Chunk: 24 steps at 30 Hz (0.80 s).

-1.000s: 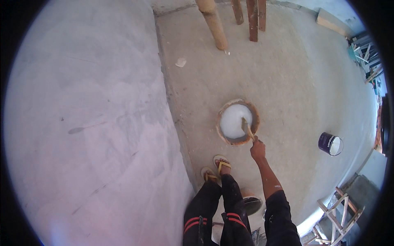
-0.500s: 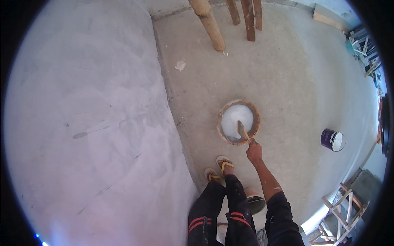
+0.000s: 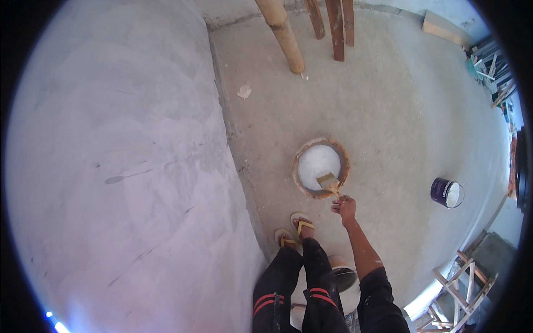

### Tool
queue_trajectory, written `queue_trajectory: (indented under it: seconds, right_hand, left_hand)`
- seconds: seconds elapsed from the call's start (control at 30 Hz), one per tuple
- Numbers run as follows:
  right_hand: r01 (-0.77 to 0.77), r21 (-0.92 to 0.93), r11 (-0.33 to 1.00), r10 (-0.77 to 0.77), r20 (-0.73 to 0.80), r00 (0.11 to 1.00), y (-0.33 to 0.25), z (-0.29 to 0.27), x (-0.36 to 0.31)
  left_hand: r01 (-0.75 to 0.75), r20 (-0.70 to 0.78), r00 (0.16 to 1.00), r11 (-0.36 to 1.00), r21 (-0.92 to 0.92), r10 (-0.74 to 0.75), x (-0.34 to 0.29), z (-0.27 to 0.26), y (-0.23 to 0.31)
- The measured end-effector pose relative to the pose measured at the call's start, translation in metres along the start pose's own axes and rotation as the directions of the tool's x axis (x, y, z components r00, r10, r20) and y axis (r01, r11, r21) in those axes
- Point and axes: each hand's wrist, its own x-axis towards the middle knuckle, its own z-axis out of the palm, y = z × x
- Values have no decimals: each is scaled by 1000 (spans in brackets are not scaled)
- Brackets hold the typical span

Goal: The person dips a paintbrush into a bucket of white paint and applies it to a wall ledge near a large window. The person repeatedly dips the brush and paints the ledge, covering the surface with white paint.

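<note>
With the round tub (image 3: 344,172) as clock centre and twelve ahead of the person, a bucket (image 3: 336,262), partly hidden by the right leg, lay near six and the sandals (image 3: 305,223) at seven. The right hand (image 3: 345,207) was at five, its thumb and fingers clamped on the handle of a flat brush (image 3: 328,181); the left hand's fingers could not be told. The bristles lay over white material (image 3: 316,159) at the tub's five-o'clock side; contact was unclear. Farther off, a purple pail (image 3: 440,191) stood toward three, a bamboo pole (image 3: 283,36) between eleven and twelve.
</note>
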Motion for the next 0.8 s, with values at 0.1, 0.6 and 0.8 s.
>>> queue_trajectory:
  seconds: [0.1,0.6,0.8]
  right_hand:
    - [-28,184,982,27,13,1000,-2,-8,-6]
    - [658,-327,678,-680,58,731,-117,-45,-140]
    - [684,46,728,-683,-30,730,-175,-49,-201]
  left_hand:
    - [-2,5,1000,1000,-16,2,-2,0,-3]
    - [40,-18,999,976,-212,-45,-14,-49,-1]
    - [165,120,985,876,-453,-124,-29,-66,7]
